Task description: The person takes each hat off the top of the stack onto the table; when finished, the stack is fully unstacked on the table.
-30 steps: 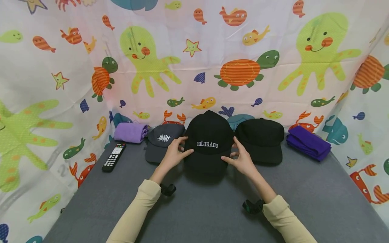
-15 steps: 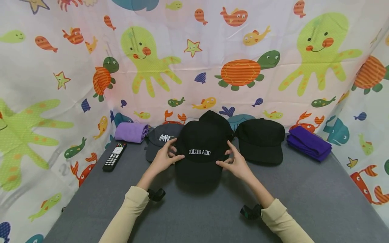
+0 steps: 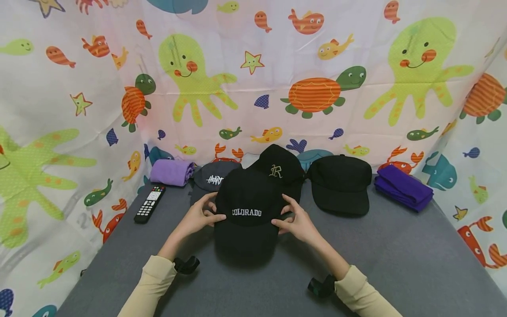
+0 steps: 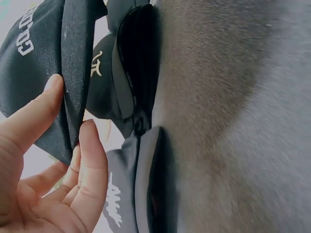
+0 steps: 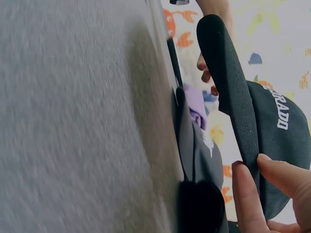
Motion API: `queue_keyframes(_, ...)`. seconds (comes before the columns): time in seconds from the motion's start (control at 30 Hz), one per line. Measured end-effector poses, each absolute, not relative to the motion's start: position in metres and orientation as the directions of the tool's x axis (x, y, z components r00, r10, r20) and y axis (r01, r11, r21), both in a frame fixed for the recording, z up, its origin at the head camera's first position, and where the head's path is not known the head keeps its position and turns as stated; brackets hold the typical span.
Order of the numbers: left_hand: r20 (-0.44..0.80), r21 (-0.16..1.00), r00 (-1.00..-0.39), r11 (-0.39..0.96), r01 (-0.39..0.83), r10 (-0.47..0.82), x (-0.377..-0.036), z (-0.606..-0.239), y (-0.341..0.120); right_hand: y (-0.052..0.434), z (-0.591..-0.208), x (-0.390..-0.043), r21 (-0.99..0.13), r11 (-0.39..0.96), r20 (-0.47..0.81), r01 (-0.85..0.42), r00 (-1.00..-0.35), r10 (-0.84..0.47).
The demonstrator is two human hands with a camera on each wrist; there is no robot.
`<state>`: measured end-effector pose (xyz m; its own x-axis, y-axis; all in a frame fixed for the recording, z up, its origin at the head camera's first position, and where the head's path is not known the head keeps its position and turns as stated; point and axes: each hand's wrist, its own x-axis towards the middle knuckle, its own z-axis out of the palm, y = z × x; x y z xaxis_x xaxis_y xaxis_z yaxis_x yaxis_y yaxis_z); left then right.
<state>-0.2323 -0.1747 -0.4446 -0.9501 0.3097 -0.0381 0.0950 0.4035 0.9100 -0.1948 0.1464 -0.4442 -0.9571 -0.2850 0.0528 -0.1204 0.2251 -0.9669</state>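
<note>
Behind the lifted COLORADO cap (image 3: 246,211) a row is formed on the grey tabletop (image 3: 396,255) by a grey HEART cap (image 3: 211,178), a black cap with a gold emblem (image 3: 279,169) and a plain black cap (image 3: 339,182), flanked by a lilac rolled cloth (image 3: 171,171), a remote control (image 3: 148,204) and a folded purple cloth (image 3: 402,187). No container is seen. The COLORADO cap is held above the table's middle, brim toward the person and its long axis front to back, pinched at its left side by the left hand (image 3: 196,218) and at its right by the right hand (image 3: 297,222), thumb and fingers clamped on the brim edge.
</note>
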Motion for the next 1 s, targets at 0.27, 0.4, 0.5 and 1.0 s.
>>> queue_keyframes(0.27,-0.049,0.894,-0.96,0.441,0.081,0.276,-0.218,-0.449,-0.194,0.13,-0.427,-0.175,-0.979,0.175,0.042,-0.108,-0.938,-0.344)
queue_keyframes(0.4,-0.052,0.891,-0.958,0.446,0.083,0.283,-0.211,-0.45,-0.201,0.125,-0.428,-0.171,-0.983,0.158,0.032,-0.094,-0.934,-0.357)
queue_keyframes(0.5,-0.053,0.891,-0.955,0.446,0.086,0.291,-0.207,-0.45,-0.207,0.121,-0.43,-0.169,-0.987,0.143,0.01,-0.067,-0.931,-0.365)
queue_keyframes(1.0,-0.126,0.872,-0.962,0.49,0.009,0.241,-0.181,-0.449,-0.237,0.097,-0.448,-0.162,-0.997,0.068,-0.049,0.021,-0.894,-0.446)
